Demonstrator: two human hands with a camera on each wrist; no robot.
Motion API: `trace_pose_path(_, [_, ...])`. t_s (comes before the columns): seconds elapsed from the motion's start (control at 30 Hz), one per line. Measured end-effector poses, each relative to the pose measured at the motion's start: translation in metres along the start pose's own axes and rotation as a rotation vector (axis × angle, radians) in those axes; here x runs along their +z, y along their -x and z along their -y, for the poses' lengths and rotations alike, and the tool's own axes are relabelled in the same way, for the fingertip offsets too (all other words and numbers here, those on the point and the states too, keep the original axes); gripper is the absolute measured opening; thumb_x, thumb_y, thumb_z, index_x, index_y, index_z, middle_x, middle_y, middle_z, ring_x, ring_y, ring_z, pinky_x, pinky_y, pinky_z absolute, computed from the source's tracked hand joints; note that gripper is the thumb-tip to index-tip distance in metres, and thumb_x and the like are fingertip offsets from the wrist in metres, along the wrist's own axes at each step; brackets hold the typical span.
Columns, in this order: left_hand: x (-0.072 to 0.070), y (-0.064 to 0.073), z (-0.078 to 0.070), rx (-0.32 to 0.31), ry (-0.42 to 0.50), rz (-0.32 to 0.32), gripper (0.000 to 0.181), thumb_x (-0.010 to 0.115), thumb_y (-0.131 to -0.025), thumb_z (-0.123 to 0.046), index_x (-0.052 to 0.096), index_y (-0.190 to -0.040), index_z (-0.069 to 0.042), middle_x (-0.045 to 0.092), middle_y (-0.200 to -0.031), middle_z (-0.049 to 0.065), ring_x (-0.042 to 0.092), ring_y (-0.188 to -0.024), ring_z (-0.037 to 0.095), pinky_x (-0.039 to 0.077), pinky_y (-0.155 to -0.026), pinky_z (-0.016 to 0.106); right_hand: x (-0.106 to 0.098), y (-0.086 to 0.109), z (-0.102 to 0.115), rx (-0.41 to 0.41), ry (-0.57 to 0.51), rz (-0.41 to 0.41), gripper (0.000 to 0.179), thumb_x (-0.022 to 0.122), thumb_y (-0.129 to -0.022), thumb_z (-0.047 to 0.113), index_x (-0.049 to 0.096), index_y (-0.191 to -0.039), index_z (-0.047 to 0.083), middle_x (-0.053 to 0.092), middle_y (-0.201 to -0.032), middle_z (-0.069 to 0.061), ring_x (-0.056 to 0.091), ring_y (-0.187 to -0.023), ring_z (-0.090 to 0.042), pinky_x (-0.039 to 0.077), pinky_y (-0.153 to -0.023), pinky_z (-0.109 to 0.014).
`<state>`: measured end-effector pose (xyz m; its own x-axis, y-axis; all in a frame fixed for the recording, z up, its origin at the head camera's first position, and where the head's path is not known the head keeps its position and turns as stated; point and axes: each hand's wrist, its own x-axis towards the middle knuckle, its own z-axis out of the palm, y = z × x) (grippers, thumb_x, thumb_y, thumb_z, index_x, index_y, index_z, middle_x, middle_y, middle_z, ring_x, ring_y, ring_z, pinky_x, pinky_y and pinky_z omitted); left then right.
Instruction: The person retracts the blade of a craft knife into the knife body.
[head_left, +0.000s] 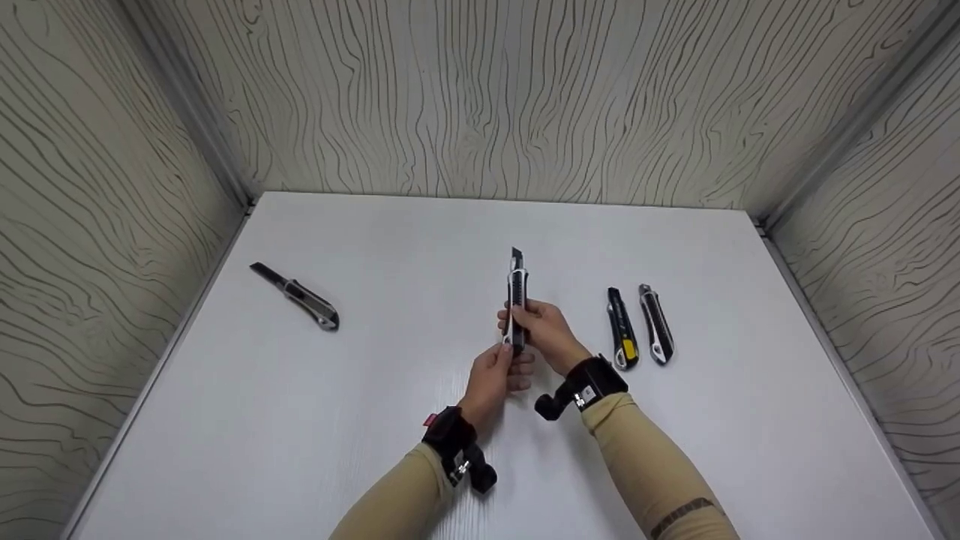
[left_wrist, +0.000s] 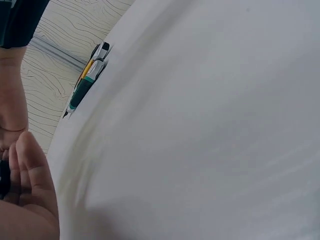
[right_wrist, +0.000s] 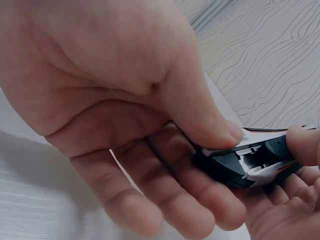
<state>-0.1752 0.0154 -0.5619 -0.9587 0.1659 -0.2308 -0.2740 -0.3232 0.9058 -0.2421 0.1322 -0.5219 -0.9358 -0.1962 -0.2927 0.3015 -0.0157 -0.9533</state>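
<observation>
Near the middle of the table, both hands hold a black and silver utility knife (head_left: 517, 289), its blade pointing away from the person with a short length showing. My right hand (head_left: 551, 334) grips the knife's body from the right, thumb on its upper face. At the rear end, my left hand (head_left: 489, 381) pinches the handle between thumb and fingers. Seen close in the right wrist view, the knife (right_wrist: 270, 160) has a recessed slot in its handle; a thumb lies at each end of that part. In the left wrist view the held knife is mostly out of frame.
A utility knife (head_left: 311, 304) with a long dark blade lies at left on the white table (head_left: 405, 255). To the right lie a black-and-yellow utility knife (head_left: 622, 330) and a black-and-silver one (head_left: 658, 322), side by side. Wood-patterned walls (head_left: 465, 97) stand around the table.
</observation>
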Motion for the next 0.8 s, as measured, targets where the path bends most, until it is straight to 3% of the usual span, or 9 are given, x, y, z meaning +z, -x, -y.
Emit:
trace_pose_path(0.17, [-0.0003,-0.0001,-0.0021,-0.035,-0.021,0.0,0.041,0.037,-0.106,-0.021,0.056,-0.117,0.013,0.072,-0.099,0.017,0.067,-0.076,0.01,0.057,-0.067,0.026,0.0003,0.0023,0.0009,0.013,0.015,-0.021,0.032,0.051,-0.101,0.012,0.054,-0.128,-0.005,0.069,-0.114,-0.015,0.068,-0.095,-0.015,0.055,-0.087,-0.027])
trace_pose_path(0.5, [-0.0003,-0.001,0.0008,-0.013,-0.071,-0.027,0.046,0.035,-0.107,-0.026,0.057,-0.119,0.013,0.072,-0.098,0.016,0.067,-0.077,0.01,0.06,-0.073,0.031,0.0004,0.0045,0.0015,-0.002,0.016,-0.018,0.031,0.052,-0.1,0.01,0.055,-0.127,-0.004,0.069,-0.112,-0.014,0.069,-0.095,-0.015,0.055,-0.086,-0.028])
trace_pose_path(0.8, [0.0008,-0.0004,-0.0009,-0.026,-0.047,-0.028,0.044,0.037,-0.106,-0.025,0.056,-0.119,0.012,0.073,-0.094,0.013,0.067,-0.075,0.01,0.059,-0.072,0.028,0.0003,0.005,0.0015,0.004,0.037,-0.014,0.033,0.052,-0.099,0.006,0.053,-0.13,-0.004,0.067,-0.12,-0.018,0.068,-0.099,-0.016,0.054,-0.088,-0.028])
